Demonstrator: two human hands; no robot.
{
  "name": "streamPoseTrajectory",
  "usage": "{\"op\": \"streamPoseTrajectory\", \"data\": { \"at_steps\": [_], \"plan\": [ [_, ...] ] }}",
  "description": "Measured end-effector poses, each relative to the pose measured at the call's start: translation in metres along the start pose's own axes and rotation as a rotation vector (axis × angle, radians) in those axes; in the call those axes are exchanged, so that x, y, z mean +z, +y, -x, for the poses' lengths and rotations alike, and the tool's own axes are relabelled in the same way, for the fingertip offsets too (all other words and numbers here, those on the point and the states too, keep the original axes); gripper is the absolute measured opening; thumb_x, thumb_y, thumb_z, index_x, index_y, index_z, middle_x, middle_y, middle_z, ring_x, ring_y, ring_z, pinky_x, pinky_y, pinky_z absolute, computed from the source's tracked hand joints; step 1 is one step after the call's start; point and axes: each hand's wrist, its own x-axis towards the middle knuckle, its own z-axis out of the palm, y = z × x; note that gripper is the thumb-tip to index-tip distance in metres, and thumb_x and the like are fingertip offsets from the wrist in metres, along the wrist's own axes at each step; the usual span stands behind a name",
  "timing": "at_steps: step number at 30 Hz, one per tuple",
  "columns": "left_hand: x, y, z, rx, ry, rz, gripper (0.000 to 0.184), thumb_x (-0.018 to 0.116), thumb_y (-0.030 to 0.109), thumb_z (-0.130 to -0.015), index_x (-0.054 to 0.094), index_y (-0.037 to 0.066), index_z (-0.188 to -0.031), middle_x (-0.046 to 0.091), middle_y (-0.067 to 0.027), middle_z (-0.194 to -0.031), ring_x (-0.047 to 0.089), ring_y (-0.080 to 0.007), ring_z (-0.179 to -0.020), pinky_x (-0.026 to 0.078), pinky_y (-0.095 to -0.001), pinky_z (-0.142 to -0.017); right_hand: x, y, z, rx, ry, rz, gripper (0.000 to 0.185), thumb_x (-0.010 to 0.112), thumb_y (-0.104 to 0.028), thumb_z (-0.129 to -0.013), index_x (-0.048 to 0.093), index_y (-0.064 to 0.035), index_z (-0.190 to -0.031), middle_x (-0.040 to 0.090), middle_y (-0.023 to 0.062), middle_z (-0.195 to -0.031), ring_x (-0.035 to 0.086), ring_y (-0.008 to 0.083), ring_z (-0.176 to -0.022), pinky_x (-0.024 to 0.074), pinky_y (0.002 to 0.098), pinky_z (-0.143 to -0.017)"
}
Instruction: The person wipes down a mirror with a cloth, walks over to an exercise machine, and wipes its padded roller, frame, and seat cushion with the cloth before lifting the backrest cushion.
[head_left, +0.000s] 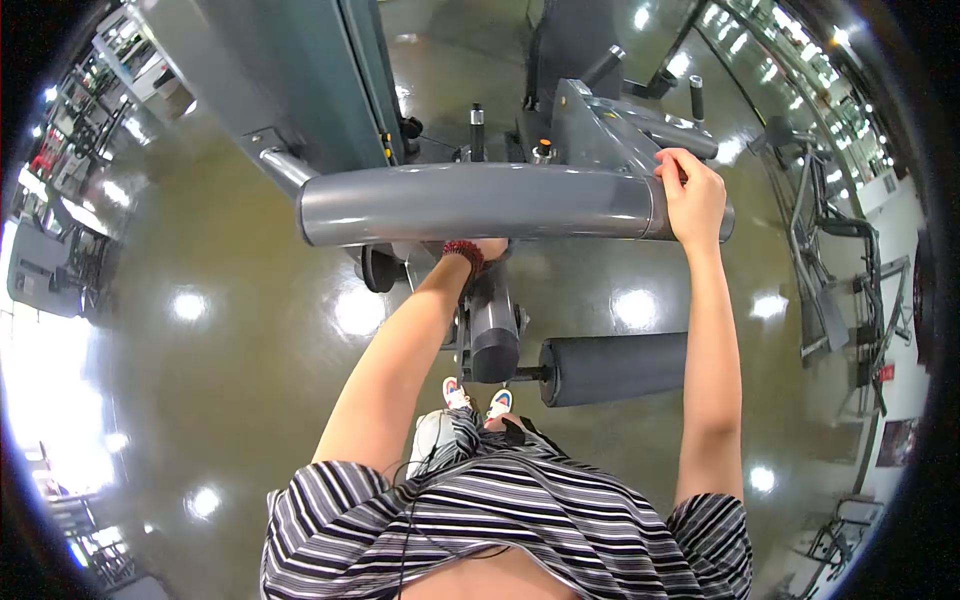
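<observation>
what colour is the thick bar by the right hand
The bar is glossy grey, best seen in the head view.

Glossy olive floor [250, 370]; gym machines [285, 85] atop

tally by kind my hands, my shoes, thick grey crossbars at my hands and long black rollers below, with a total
Left hand and right hand: 2
Shoes: 2
Thick grey crossbar: 1
Long black roller: 1
Total: 6

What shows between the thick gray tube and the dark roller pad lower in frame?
In the head view, only glossy floor, bearing a bright light reflection, shows directly between the gray tube and the dark roller pad.
</observation>
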Motion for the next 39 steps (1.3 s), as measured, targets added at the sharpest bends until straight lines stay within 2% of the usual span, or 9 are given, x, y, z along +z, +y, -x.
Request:
{"op": "streamPoseTrajectory", "data": {
  "at_steps": [3, 7, 10, 15, 19, 28, 33, 35, 39],
  "plan": [
    [-0.075, 0.054, 0.032, -0.475, -0.368, 0.226, 0.041, 0.041, 0.029, -0.093, 0.063, -0.004, -0.107, 0.064, -0.0285, -0.105, 0.062, -0.04, -0.102, 0.047, -0.0481, -0.092, 0.0, -0.002, 0.0, -0.001, 0.014, 0.051, 0.015, 0.058, -0.02, -0.088, 0.068, -0.009, -0.089, 0.068, 0.0099, -0.074, 0.066, 0.0267, -0.069, 0.0489, 0.0353, -0.064],
    [-0.093, 0.061, 0.07, -0.39, -0.384, 0.184, 0.032, 0.046, 0.022, -0.091, 0.067, -0.002, -0.087, 0.066, -0.024, -0.092, 0.065, -0.0398, -0.09, 0.052, -0.0452, -0.077, 0.001, -0.001, 0.002, -0.036, 0.029, 0.045, 0.016, 0.058, -0.022, -0.088, 0.069, -0.0101, -0.09, 0.067, 0.0115, -0.077, 0.066, 0.0282, -0.071, 0.0489, 0.0368, -0.064],
    [-0.097, 0.045, 0.12, 0.001, 0.096, 0.259, 0.029, 0.048, 0.021, -0.092, 0.056, -0.005, -0.083, 0.061, -0.0264, -0.081, 0.058, -0.0449, -0.08, 0.044, -0.0516, -0.073, -0.001, 0.001, 0.002, -0.074, 0.028, 0.055, 0.017, 0.057, -0.023, -0.089, 0.069, -0.0099, -0.09, 0.067, 0.0122, -0.078, 0.065, 0.0296, -0.072, 0.0488, 0.0374, -0.065],
    [-0.158, 0.067, 0.201, -1.039, 0.526, 1.462, 0.032, 0.057, 0.022, -0.092, 0.061, -0.002, -0.112, 0.066, -0.0076, -0.099, 0.061, -0.0189, -0.091, 0.048, -0.0303, -0.082, -0.002, 0.0, 0.001, -0.084, 0.012, 0.053, 0.018, 0.057, -0.023, -0.09, 0.069, -0.0099, -0.094, 0.067, 0.0118, -0.077, 0.065, 0.0289, -0.07, 0.0484, 0.0358, -0.064],
    [-0.203, 0.054, 0.233, -0.545, 0.826, 2.063, 0.04, 0.049, 0.03, -0.095, 0.056, 0.0, -0.121, 0.063, -0.0137, -0.113, 0.059, -0.0249, -0.105, 0.047, -0.0347, -0.093, 0.0, 0.003, 0.002, -0.104, 0.016, 0.044, 0.018, 0.056, -0.021, -0.091, 0.068, -0.0084, -0.096, 0.068, 0.0117, -0.08, 0.065, 0.0266, -0.07, 0.048, 0.035, -0.065],
    [-0.161, 0.021, 0.109, -0.709, 1.304, 2.069, 0.054, 0.04, 0.047, -0.099, 0.043, 0.008, -0.137, 0.049, -0.007, -0.136, 0.049, -0.0243, -0.119, 0.038, -0.0404, -0.104, -0.004, -0.01, 0.004, -0.001, 0.001, 0.085, 0.018, 0.054, -0.017, -0.094, 0.067, -0.0054, -0.098, 0.069, 0.0112, -0.082, 0.069, 0.0214, -0.074, 0.0489, 0.0316, -0.067],
    [-0.101, -0.079, 0.108, -0.4, 0.981, 1.22, 0.04, 0.047, 0.032, -0.092, 0.055, 0.006, -0.122, 0.055, -0.0097, -0.115, 0.051, -0.0284, -0.11, 0.033, -0.0477, -0.106, -0.003, -0.011, 0.006, 0.044, 0.03, 0.057, 0.016, 0.054, -0.011, -0.094, 0.065, -0.0005, -0.097, 0.068, 0.0116, -0.079, 0.066, 0.0194, -0.071, 0.0487, 0.0301, -0.068],
    [-0.134, -0.107, 0.112, -0.183, 0.576, 0.129, 0.03, 0.055, 0.02, -0.078, 0.063, 0.004, -0.102, 0.058, -0.0127, -0.093, 0.052, -0.0325, -0.099, 0.025, -0.0564, -0.109, -0.005, -0.008, 0.005, 0.053, 0.026, 0.076, 0.016, 0.054, -0.009, -0.094, 0.065, 0.0009, -0.098, 0.068, 0.011, -0.078, 0.064, 0.0177, -0.07, 0.0484, 0.0295, -0.068],
    [-0.17, -0.172, 0.092, -0.075, 0.573, 0.003, 0.01, 0.062, 0.009, -0.065, 0.059, 0.003, -0.073, 0.057, -0.0118, -0.081, 0.053, -0.0329, -0.096, 0.024, -0.0559, -0.112, -0.007, -0.005, 0.003, 0.125, 0.024, 0.057, 0.016, 0.053, -0.009, -0.094, 0.066, 0.0004, -0.099, 0.068, 0.0093, -0.078, 0.063, 0.0147, -0.073, 0.0475, 0.0284, -0.07]
  ]
}}
